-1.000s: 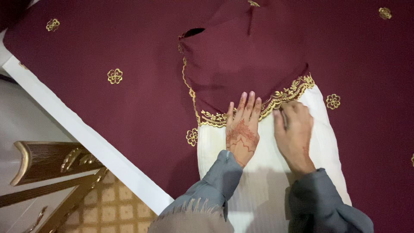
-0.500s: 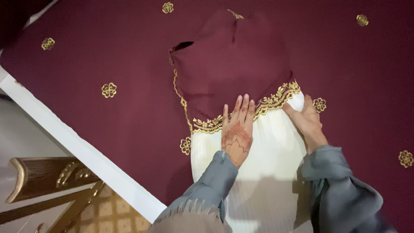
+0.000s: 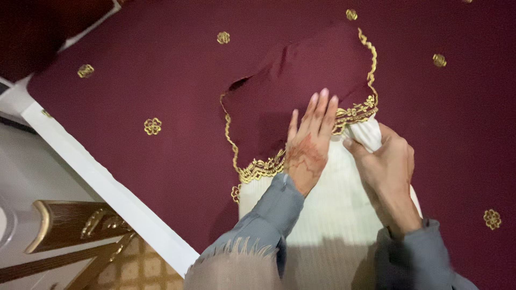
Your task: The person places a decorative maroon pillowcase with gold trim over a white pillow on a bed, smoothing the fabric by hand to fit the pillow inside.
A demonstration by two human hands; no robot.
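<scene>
Fingers of the left hand (image 3: 309,145) lie flat and slightly spread, pressing on the cover (image 3: 301,94) right where its gold border (image 3: 258,167) meets the pillow (image 3: 333,198) — nothing is gripped, the palm simply rests down. Just beside it, the right hand (image 3: 387,169) curls its fingers around the pillow's far right corner, pinching the ribbed white cloth at the cover's mouth. That cover is maroon with a scalloped gold edge; it sits over the pillow's far end, partly pulled on, its top corner bunched and its left opening gaping a little. Most of the white pillow is bare, reaching back toward the person between two grey sleeves (image 3: 269,225). Both lie on a bed (image 3: 161,80) spread in matching maroon with small gold flowers (image 3: 152,126), near the bed's left edge, where a white strip (image 3: 107,188) runs diagonally. Beyond that edge, lower left, stands dark furniture with gold trim (image 3: 75,228) — partly cut off — over a patterned floor (image 3: 145,266).
</scene>
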